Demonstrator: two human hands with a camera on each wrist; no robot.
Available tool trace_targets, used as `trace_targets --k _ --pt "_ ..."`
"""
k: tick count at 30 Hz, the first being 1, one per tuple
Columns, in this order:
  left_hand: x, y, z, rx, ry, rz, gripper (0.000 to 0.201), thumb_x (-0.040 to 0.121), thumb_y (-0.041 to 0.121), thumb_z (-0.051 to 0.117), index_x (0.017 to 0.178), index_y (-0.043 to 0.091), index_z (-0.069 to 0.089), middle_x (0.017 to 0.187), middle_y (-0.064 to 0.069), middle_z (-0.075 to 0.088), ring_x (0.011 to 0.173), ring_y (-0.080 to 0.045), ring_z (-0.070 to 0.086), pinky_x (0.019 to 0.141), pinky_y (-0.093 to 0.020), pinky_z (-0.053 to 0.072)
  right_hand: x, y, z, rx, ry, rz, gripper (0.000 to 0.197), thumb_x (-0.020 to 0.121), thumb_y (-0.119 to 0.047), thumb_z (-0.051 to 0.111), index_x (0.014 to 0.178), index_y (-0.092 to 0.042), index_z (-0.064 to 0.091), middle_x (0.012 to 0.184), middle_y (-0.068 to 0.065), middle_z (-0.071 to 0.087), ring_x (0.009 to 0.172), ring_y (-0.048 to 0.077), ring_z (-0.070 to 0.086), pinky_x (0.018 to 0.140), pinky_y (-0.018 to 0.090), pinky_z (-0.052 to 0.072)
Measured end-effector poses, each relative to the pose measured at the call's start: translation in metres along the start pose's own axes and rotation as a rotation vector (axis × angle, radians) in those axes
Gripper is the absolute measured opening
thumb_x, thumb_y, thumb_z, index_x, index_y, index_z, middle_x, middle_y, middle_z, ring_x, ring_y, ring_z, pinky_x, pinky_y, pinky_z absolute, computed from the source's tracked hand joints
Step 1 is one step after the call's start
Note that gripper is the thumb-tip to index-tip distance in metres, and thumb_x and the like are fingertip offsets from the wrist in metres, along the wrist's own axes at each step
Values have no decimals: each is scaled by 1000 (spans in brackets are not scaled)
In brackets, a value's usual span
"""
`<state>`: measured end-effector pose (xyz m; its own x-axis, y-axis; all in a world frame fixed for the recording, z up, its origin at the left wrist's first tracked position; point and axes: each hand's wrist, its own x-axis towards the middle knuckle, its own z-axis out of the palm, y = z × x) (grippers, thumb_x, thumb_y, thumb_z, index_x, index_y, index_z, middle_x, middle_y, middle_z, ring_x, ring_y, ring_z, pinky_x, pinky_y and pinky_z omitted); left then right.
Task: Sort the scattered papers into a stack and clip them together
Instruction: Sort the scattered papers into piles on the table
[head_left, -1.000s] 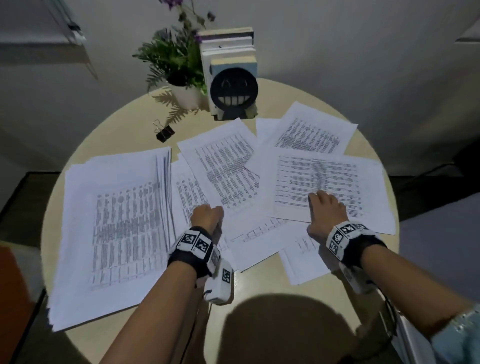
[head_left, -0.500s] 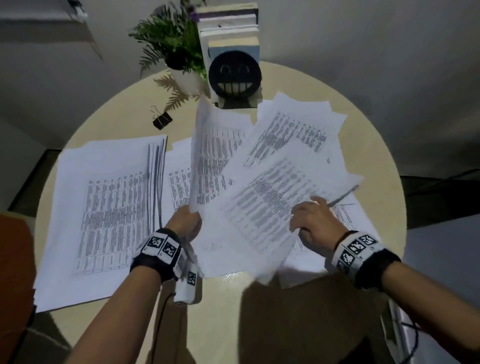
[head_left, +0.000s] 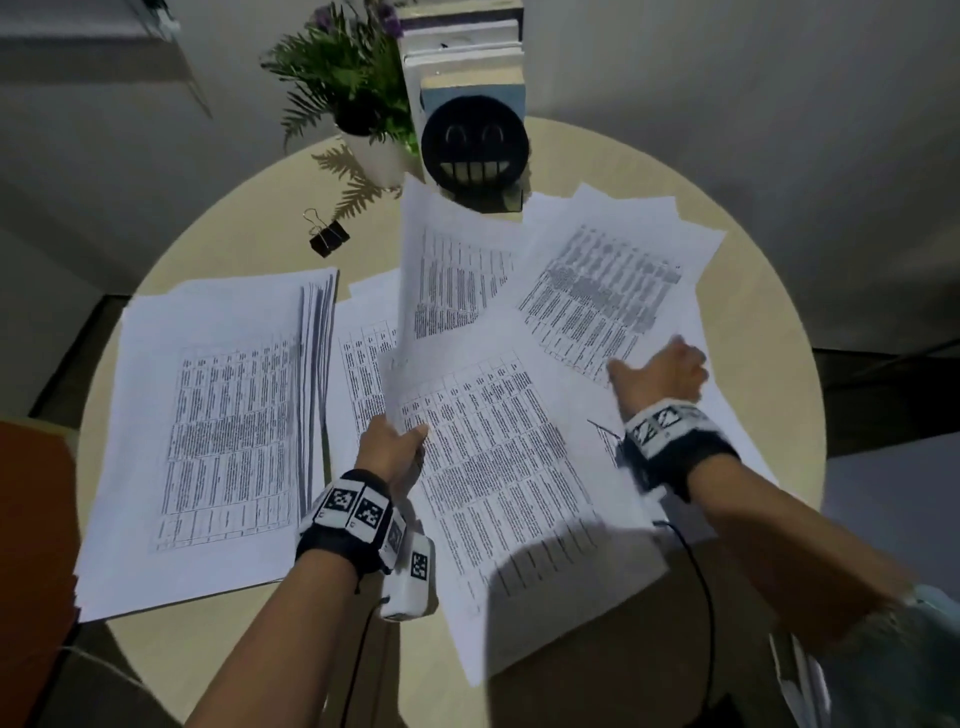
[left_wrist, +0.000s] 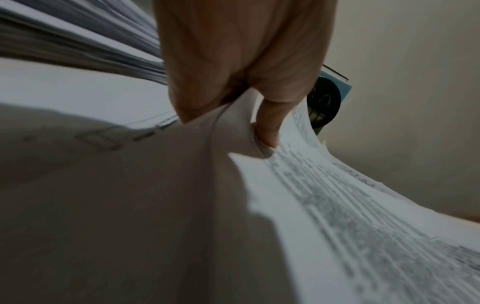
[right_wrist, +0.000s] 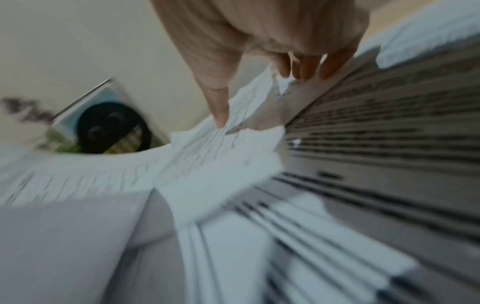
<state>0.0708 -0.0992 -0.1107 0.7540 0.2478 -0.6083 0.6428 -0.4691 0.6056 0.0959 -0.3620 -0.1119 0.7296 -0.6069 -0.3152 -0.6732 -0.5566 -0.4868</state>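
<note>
Printed papers cover a round table (head_left: 249, 244). A thick, roughly squared stack (head_left: 208, 415) lies at the left. My left hand (head_left: 400, 441) pinches the near-left corner of several loose sheets (head_left: 493, 467) and holds them lifted; one sheet (head_left: 447, 270) stands almost upright behind. In the left wrist view the thumb (left_wrist: 267, 127) presses the sheets' top face. My right hand (head_left: 660, 369) reaches into the papers at the right (head_left: 608, 280); its wrist view, blurred, shows its thumb (right_wrist: 221, 115) on top and fingers (right_wrist: 298, 67) behind an edge. A black binder clip (head_left: 329, 236) lies at the back left.
A potted plant (head_left: 353, 88) and a row of books behind a black smiley bookend (head_left: 475, 140) stand at the table's far edge. Bare tabletop shows around the clip and along the near edge. An orange surface (head_left: 31, 545) lies beyond the table at the left.
Both hands went from lying flat on the papers to lifting them. The left now holds the raised bundle alone, and the right has moved away to the right-hand sheets.
</note>
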Motion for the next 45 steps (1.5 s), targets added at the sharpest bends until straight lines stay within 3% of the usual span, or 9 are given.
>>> trace_targets --k 3,15,17,25,28,34,38,42,45 --pt "1 -1 1 20 -27 -3 29 90 19 58 107 -4 54 101 -20 63 96 -33 62 93 -45 51 11 -15 -13 -2 -58 227 70 76 -39 69 126 0 41 137 18 33 128 34 31 102 46 34" --pt "5 6 -2 113 5 49 26 89 23 60 73 5 52 73 -9 58 81 -27 57 61 -25 48 42 -66 -98 786 198 -126 21 90 -14 53 107 -4 59 101 9 63 86 13 63 78 27 47" --pt "4 11 -2 62 50 51 29 94 27 52 86 1 59 86 -16 63 94 -33 61 71 -28 47 20 -58 -92 795 38 -171 11 90 -8 54 97 -7 63 84 0 62 69 7 60 69 24 47" --pt "-4 23 13 -180 -40 -67 76 92 62 19 142 7 36 149 -13 35 136 -32 36 113 -42 28 -59 21 9 86 -277 -124 25 86 -25 62 102 -6 63 111 18 57 106 30 56 83 33 45" --pt "-13 19 23 -123 -96 54 55 93 40 48 136 6 41 122 -10 58 115 -34 54 99 -42 44 -81 20 27 10 -350 -233 51 87 -24 60 131 -5 44 141 15 30 130 33 30 106 45 34" --pt "-30 31 0 -172 14 360 30 95 10 48 121 -3 51 91 -10 56 82 -19 54 62 -20 45 -63 9 -6 588 -293 -78 74 78 -16 71 135 -20 23 124 2 41 108 21 49 97 37 45" --pt "-50 48 -35 -339 -7 484 19 91 11 56 109 8 53 89 3 59 98 -19 54 81 -27 45 -62 -22 -46 895 -351 -160 71 79 -17 71 137 -10 31 134 0 46 120 17 48 104 33 41" --pt "-67 73 -52 -376 20 632 21 87 7 60 105 11 52 86 3 59 90 -19 59 73 -15 54 -89 -63 -84 871 -256 -430 13 86 -9 61 82 -14 50 83 -3 54 68 -4 56 56 -4 41" --pt "-89 101 -67 -498 168 780 11 89 6 58 99 8 55 83 6 57 81 -9 60 69 -9 52 -112 -98 -117 948 -105 -654 33 86 -5 61 68 -28 46 68 -16 53 54 -19 54 55 -2 40"
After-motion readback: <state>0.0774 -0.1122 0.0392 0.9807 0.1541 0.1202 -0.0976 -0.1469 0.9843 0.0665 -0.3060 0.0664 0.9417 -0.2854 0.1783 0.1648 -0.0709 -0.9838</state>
